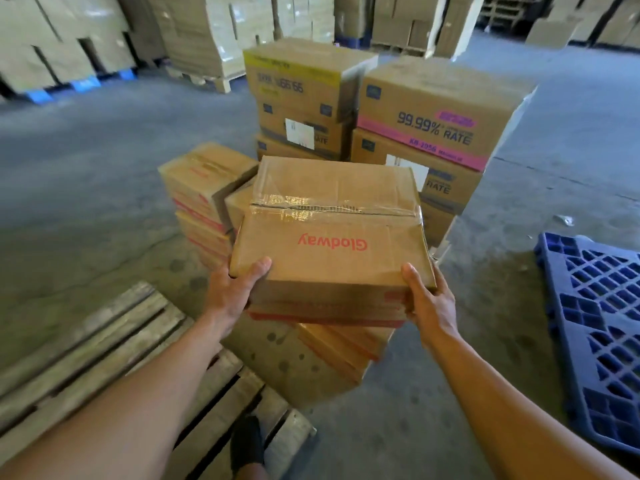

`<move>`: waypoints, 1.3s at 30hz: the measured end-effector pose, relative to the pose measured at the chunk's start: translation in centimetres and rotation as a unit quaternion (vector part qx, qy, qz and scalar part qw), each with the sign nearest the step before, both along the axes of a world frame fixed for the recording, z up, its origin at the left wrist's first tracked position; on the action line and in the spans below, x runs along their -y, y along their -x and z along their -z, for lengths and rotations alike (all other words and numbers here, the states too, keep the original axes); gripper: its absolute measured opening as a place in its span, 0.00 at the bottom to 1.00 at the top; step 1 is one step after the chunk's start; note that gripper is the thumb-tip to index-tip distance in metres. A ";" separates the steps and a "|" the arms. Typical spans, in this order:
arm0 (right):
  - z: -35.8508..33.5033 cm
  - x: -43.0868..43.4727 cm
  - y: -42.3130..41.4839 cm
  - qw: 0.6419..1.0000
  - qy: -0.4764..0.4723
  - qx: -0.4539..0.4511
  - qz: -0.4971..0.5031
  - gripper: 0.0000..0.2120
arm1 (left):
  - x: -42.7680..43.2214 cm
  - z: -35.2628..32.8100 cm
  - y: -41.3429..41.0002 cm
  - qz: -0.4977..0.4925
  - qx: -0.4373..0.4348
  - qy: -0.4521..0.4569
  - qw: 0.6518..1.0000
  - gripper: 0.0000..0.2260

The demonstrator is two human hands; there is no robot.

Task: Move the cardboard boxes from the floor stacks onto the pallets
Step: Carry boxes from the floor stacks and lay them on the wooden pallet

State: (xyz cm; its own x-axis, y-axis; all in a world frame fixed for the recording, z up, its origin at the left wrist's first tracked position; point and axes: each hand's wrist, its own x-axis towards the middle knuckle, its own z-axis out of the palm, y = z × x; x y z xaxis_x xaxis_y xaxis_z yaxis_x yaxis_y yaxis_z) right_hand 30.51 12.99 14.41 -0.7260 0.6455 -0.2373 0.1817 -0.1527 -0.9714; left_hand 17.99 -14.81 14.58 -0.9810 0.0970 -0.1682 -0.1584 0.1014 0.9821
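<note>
Nearest to me, the wooden pallet (104, 348) is lying at my lower left. My foot (246, 441) is standing on its near edge, which I judge is keeping me close enough to set a load down without a long carry.

Both arms are reaching forward. My left hand (235, 292) is clasping the near left corner of the Glodway box (329, 244), thumb over the top face and fingers tucked out of sight beneath. My right hand (427, 299) is doing the same at the near right corner. Gripping opposite corners is spreading the weight and keeping the taped seam roughly level.

The box is sitting in my hands directly over the floor stack (343, 351) it belongs to, turned askew from the cartons below. I cannot tell whether its underside is touching them.

Off to my right, the blue plastic pallet (595, 323) is lying on the concrete as the other possible drop point. Just beyond the box, a smaller stack (204, 192) of similar cartons is standing to the left, and the taller 99.99% RATE cartons (426, 116) are rising behind. Farthest off, wrapped pallet loads (214, 32) are standing in rows.
</note>
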 end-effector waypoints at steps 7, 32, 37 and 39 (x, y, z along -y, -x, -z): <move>-3.5 6.4 -1.0 0.994 -0.024 -0.027 -0.101 0.40 | 8.5 -4.7 -7.6 -0.115 -0.031 -0.002 0.993 0.33; 0.9 42.4 -29.5 0.871 -0.008 0.029 -0.491 0.48 | 41.7 -2.1 -58.3 -0.468 0.037 0.039 0.882 0.30; 3.6 48.6 -29.1 0.837 -0.011 0.068 -0.543 0.42 | 46.5 0.4 -61.0 -0.451 0.053 0.011 0.891 0.26; 5.1 50.8 -28.6 0.821 -0.002 0.082 -0.565 0.30 | 48.5 1.5 -61.0 -0.428 0.079 -0.011 0.900 0.22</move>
